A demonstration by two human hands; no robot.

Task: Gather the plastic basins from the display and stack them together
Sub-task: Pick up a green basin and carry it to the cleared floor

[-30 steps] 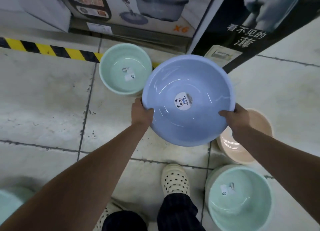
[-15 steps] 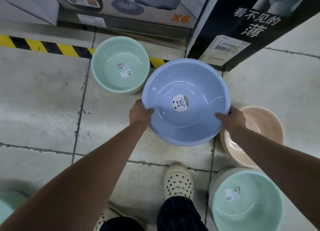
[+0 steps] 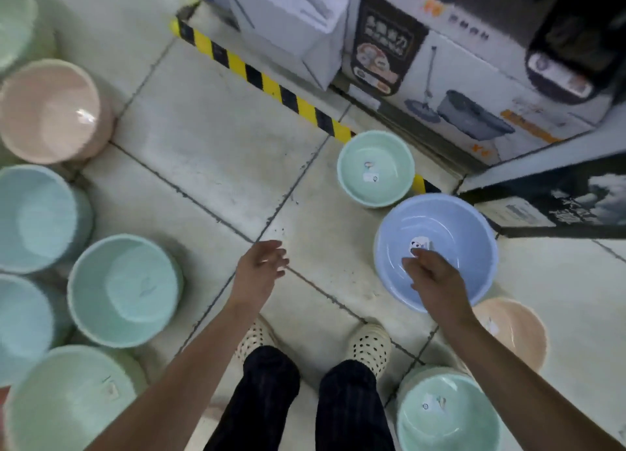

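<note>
A blue basin with a panda sticker rests on the floor at the right. My right hand hovers above its near side, fingers apart, holding nothing. My left hand hangs open over the bare tiles to the left of it. A small green basin sits behind the blue one. A peach basin and a green basin lie at the near right. Along the left edge stand several more basins: peach, light blue, green.
Printed cartons and a black carton stand at the back right, with a yellow-black hazard stripe on the floor before them. My feet in perforated clogs stand on the tiles between the two groups of basins.
Both hands held the blue basin by its rim above the floor; now it rests on the floor and both hands are off it. The view has swung left, showing more basins.
</note>
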